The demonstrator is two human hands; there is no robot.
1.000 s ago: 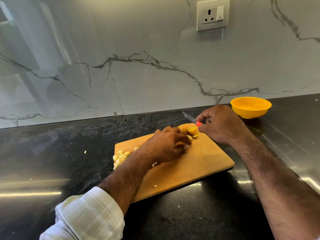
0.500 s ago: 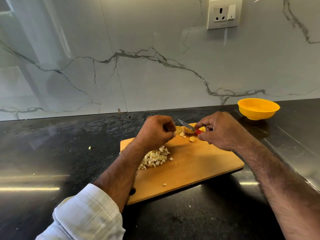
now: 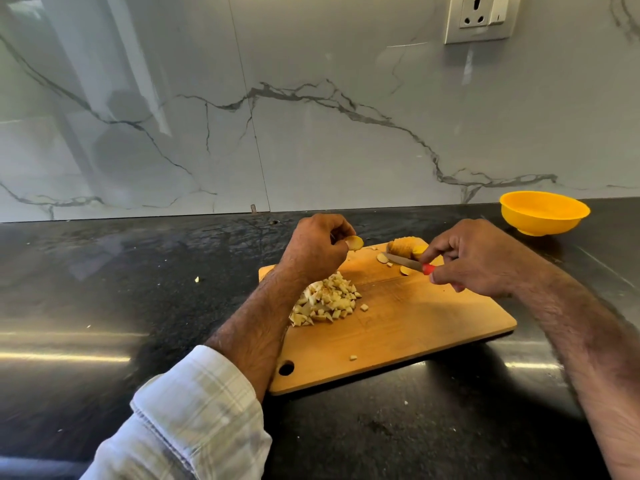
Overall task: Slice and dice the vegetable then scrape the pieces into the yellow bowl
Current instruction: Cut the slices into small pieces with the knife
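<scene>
- Left hand (image 3: 317, 249), raised above the cutting board (image 3: 415, 327), pinches a round slice (image 3: 354, 242) between curled fingers.
- Right hand (image 3: 474, 258) pinches the knife (image 3: 408, 263), blade lying across the board.
- Uncut vegetable (image 3: 401, 248) sits at the far edge; diced pile (image 3: 327, 301) beside the left wrist.
- Yellow bowl (image 3: 543, 213) stands well apart, far right.

The near right half of the cutting board (image 3: 433, 327) lies bare, open to a hand. A heap of diced pieces (image 3: 327, 301) fills its left middle; the uncut chunk (image 3: 401, 248) and loose slices crowd the far edge. Dark surface (image 3: 540, 258) runs open between board and yellow bowl (image 3: 543, 213).
</scene>
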